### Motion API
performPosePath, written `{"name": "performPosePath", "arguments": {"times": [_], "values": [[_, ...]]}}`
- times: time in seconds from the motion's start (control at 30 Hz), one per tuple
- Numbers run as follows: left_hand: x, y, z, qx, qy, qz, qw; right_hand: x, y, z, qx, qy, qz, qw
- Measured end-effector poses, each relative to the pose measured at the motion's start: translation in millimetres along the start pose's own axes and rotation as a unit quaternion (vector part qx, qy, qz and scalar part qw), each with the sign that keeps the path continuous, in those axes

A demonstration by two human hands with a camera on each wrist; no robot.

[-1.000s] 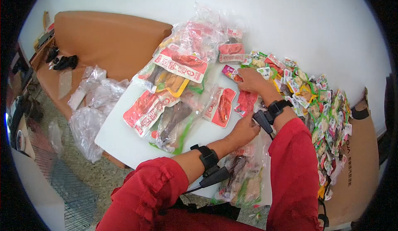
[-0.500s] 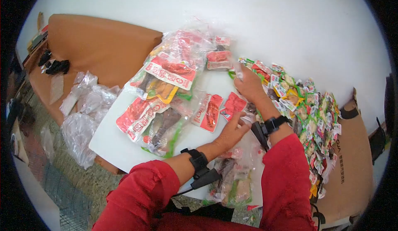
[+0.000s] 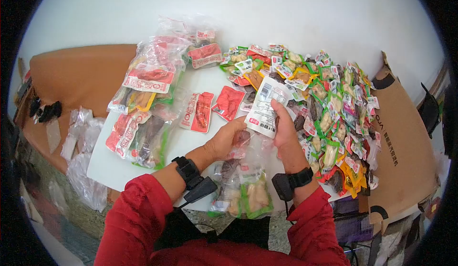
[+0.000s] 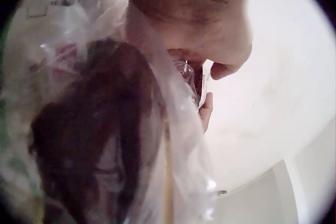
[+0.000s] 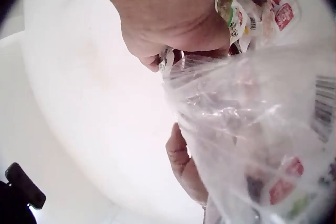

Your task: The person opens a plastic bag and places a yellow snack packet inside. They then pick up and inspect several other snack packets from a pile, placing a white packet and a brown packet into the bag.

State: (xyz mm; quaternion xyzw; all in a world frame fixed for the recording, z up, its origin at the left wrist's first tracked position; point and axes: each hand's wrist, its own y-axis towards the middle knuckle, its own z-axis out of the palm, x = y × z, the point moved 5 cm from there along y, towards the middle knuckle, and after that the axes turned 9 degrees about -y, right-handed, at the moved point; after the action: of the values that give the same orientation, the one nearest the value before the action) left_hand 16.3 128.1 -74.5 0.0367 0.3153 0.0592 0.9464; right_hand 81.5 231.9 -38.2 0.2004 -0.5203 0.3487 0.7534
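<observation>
My right hand (image 3: 285, 125) pinches a small snack pouch (image 3: 268, 101), its white printed back and barcode facing up and the thumb across it. The left hand (image 3: 224, 141) grips the upper end of a clear plastic bag (image 3: 249, 157) just below that pouch. Inside the bag are several pouches, including a green-edged one (image 3: 256, 194) and dark food. In the left wrist view the bag (image 4: 181, 156) hangs close beside the hand. Seen from the right wrist, left-hand fingers (image 5: 181, 156) lie at the bag's edge. A red pouch (image 3: 228, 102) lies on the white table just beyond the hands.
A large heap of small snack pouches (image 3: 329, 108) covers the table's right side. Filled clear bags (image 3: 148, 82) are piled at left, beside a red-and-white pouch (image 3: 198, 112). Brown cardboard (image 3: 405, 156) stands at right; empty plastic bags (image 3: 88, 170) hang at far left.
My right hand has lifted a small pouch off the far part of the table and brought it nearer, beside the left hand over the bag. The head view has turned right.
</observation>
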Motion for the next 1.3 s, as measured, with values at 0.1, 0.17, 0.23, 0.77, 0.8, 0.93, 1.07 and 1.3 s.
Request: {"name": "performPosePath", "arguments": {"times": [0.1,0.17,0.23,0.77,0.8,0.93,1.07,1.3], "values": [[0,7,-7,0.010,0.046,0.027,0.999,-8,2,-5,0.036,0.017,-0.029,0.999],[5,11,-22,-0.035,0.113,0.037,0.992,-13,4,-7,0.052,0.014,-0.039,0.998],[-1,12,-22,-0.035,0.085,0.044,0.995,-10,2,-2,0.037,0.033,-0.125,0.991],[-6,-1,-12,-0.119,0.212,0.038,0.969,-16,-6,-18,0.018,0.118,-0.110,0.987],[-6,0,-11,-0.119,0.220,0.035,0.968,-12,-1,-25,0.008,0.086,-0.124,0.988],[-6,5,-20,-0.148,0.199,0.098,0.964,-5,1,-37,-0.020,-0.055,-0.172,0.983],[-6,0,-18,-0.164,0.213,0.105,0.957,-21,0,-26,-0.019,0.002,-0.157,0.987],[-11,1,-15,-0.157,0.207,0.159,0.952,-29,-4,-17,0.004,0.143,-0.105,0.984]]}}
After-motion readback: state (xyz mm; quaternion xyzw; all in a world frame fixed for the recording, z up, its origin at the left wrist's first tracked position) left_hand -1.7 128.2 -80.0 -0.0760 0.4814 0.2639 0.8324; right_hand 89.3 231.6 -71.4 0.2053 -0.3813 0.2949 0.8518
